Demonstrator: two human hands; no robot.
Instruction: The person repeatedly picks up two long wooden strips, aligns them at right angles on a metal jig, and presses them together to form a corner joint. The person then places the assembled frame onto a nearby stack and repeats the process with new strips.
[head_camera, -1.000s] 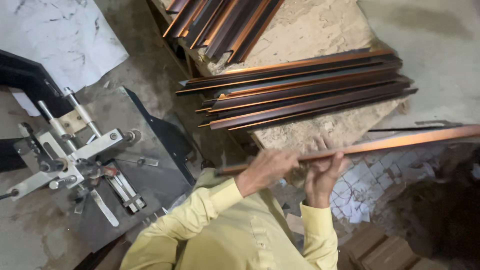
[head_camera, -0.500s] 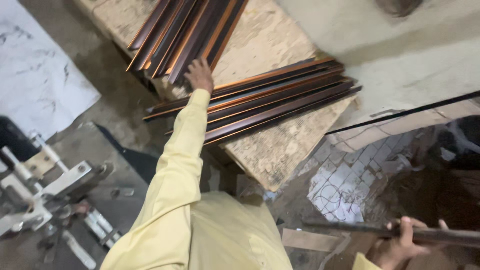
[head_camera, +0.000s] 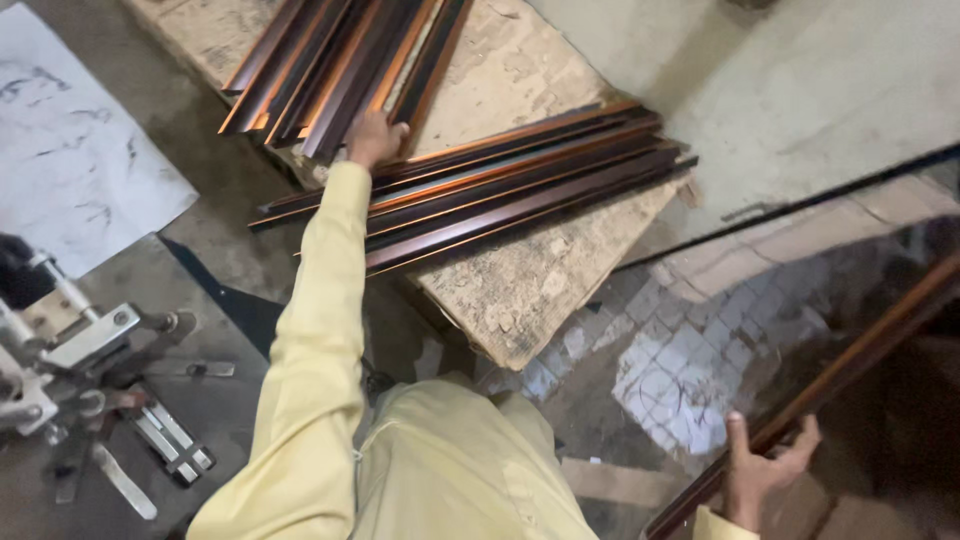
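The left arm, in a pale yellow sleeve, stretches straight forward and away from the body, its hand (head_camera: 374, 137) palm down with fingers curled. The right hand (head_camera: 757, 468) sits low and close to the body at the lower right, fingers spread and partly wrapped, thumb raised.
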